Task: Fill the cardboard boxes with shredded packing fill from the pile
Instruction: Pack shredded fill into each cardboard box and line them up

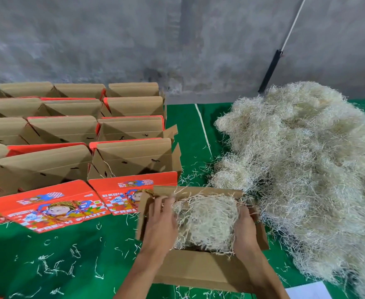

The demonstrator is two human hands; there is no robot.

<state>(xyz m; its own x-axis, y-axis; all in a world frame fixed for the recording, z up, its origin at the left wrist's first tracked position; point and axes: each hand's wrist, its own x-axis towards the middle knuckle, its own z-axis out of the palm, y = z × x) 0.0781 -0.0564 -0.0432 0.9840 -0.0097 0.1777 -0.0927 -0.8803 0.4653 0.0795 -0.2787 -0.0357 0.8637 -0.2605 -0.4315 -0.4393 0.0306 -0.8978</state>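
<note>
Head view: both hands work inside an open cardboard box (198, 268) at the near edge of a green table (48, 255). The left hand (161, 223) and right hand (245, 229) cup a wad of shredded fill (205, 223) between them — fingers apparently curled into it. The pile (306, 169) lies just right; empty boxes (69, 130) stand in rows far left.
</note>
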